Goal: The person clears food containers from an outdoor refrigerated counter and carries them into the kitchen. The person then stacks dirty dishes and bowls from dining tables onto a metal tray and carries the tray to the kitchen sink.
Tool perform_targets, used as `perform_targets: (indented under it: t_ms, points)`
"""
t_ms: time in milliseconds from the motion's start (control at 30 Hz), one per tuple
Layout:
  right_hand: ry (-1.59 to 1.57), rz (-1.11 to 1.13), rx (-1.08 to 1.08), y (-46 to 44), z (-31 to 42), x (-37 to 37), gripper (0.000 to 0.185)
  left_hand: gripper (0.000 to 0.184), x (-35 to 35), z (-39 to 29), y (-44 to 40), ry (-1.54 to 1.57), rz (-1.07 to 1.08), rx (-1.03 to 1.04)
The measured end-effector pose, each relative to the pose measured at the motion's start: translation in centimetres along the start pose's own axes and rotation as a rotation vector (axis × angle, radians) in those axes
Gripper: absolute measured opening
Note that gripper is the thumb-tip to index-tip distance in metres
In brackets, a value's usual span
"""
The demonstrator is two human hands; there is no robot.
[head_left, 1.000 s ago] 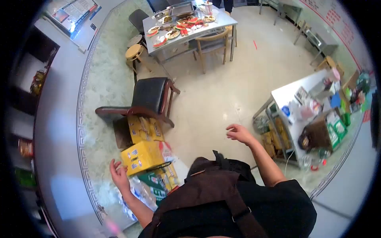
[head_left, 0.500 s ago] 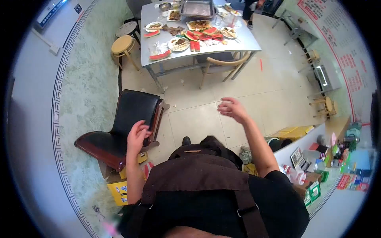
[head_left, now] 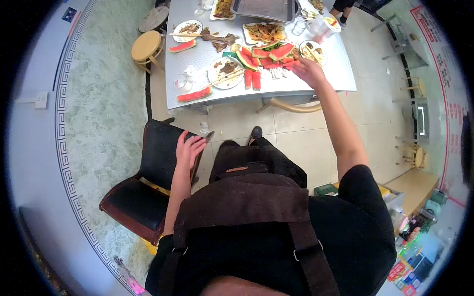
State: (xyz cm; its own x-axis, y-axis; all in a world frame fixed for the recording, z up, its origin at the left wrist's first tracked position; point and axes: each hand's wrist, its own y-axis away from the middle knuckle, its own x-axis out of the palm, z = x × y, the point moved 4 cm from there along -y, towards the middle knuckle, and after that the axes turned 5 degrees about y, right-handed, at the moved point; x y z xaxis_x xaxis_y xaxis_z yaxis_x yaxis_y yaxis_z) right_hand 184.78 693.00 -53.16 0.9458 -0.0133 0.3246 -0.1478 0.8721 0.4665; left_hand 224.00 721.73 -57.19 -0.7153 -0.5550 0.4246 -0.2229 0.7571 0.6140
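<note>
The watermelon slices [head_left: 282, 52] lie heaped on the table [head_left: 340, 79], upper centre of frame, just left of the right hand [head_left: 309, 73], the nearer hand; the top slice slants up rightward. The right fingers are loosely bent, nothing visibly held; contact is unclear. A plate [head_left: 322, 58] sits just above them, crumpled tissues [head_left: 275, 74] to their left. The left hand [head_left: 189, 149], left of centre, looks empty, fingers parted, before a black chair [head_left: 162, 143]. A wooden chair [head_left: 291, 106] stands at the table's lower edge.

At the far side, your view cut off the metal tray [head_left: 266, 9] on the desk [head_left: 340, 79] and another person [head_left: 343, 5] above the legs. The desk hid most of the wooden chair [head_left: 291, 107]. You could not tell whether your right hand [head_left: 309, 72] touched the watermelon slices [head_left: 282, 52]; red lettering [head_left: 440, 61] at right was too small to read.
</note>
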Motion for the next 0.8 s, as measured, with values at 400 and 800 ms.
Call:
perform_targets:
  t_ms: [400, 800]
  points:
    - [0.134, -0.334, 0.042, -22.5, 6.1, -0.2, 0.041, 0.037, 8.7, -1.7, -11.9, -0.265, -0.020, 0.026]
    - [-0.273, -0.292, -0.063, -26.1, 5.9, -2.8, 0.018, 0.027, 17.3, -6.7, -24.9, -1.609, 0.154, 0.692]
